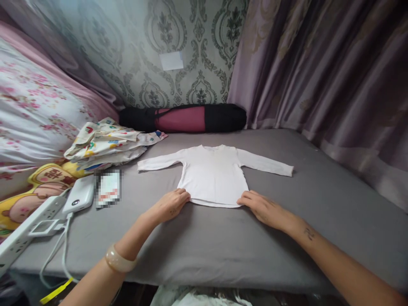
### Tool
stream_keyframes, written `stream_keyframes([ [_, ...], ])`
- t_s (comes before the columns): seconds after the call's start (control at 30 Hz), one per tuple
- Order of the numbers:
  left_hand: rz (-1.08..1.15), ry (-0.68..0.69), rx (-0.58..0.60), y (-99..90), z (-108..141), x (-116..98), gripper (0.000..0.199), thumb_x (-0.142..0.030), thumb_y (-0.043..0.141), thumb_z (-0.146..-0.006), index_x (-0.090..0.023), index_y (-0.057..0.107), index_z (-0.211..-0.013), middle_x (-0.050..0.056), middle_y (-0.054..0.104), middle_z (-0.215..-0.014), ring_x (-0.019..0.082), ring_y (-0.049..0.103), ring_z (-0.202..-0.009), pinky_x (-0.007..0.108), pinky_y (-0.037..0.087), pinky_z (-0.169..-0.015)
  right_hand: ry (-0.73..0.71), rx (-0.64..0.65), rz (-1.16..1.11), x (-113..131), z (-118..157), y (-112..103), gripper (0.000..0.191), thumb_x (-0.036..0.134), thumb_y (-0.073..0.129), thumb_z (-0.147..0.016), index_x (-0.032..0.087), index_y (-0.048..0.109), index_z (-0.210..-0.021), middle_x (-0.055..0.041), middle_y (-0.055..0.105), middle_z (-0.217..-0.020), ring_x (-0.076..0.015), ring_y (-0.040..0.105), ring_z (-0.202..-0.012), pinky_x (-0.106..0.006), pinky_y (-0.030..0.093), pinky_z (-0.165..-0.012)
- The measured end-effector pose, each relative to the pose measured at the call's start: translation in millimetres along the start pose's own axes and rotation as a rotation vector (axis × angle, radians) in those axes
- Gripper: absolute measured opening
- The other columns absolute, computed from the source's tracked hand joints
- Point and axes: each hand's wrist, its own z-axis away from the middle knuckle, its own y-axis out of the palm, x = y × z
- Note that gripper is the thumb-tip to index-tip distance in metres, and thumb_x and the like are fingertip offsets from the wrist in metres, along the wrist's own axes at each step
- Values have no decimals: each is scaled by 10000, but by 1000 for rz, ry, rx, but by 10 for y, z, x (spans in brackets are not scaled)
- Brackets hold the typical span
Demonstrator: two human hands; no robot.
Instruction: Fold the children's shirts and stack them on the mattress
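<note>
On the grey sheet [210, 246] I see a small white shirt [215, 174] lying flat, long sleeves outstretched, hem corners pinched in the closed fingers of the left hand [174, 204] and right hand [260, 207].

A plain white long-sleeved shirt [214, 174] lies spread flat at the middle of the frame, neckline toward the top, hem toward the bottom. Its sleeves reach out to the left and right of the frame, each sloping slightly downward to the cuff. Two layers show along the hem; which side faces up is hard to tell.
</note>
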Motion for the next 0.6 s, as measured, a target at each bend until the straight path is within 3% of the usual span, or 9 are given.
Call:
stream_keyframes([
  [0.17,271,-125,-31,-113,-45,45,359,-419,427,-945,-186,632,-766,36,608,-756,138,541,-667,238,381,-610,43,37,34,9,-76,-84,386,24,419,-789,240,664,-995,-63,646,-969,-186,588,-882,-288,443,-790],
  [0.27,480,-406,-262,-137,-215,255,349,-446,508,-865,-168,637,-699,-10,531,-592,104,451,-545,218,305,-515,100,112,78,106,-302,-204,251,135,447,-860,227,672,-796,-50,664,-825,-170,578,-732,-275,394,-670],
  [0.37,711,-750,-503,-132,-465,525,252,-368,555,-782,-149,644,-694,-27,491,-497,83,378,-447,212,258,-452,113,140,73,247,-708,-255,310,214,425,-914,205,666,-719,-40,664,-727,-155,566,-658,-264,357,-617],
  [0.47,901,-916,-542,-112,-718,700,217,-321,584,-742,-147,595,-612,-36,443,-420,68,322,-371,213,209,-404,58,20,13,345,-1236,-145,321,197,395,-928,183,709,-860,-61,711,-884,-172,621,-808,-262,411,-742],
  [0.6,996,-968,-580,-46,-949,773,280,-338,605,-727,-165,505,-531,-36,429,-409,53,307,-351,200,199,-386,89,-173,-72,371,-1909,177,431,121,336,-919,128,619,-1244,-118,637,-1256,-179,559,-1165,-273,368,-1013],
])
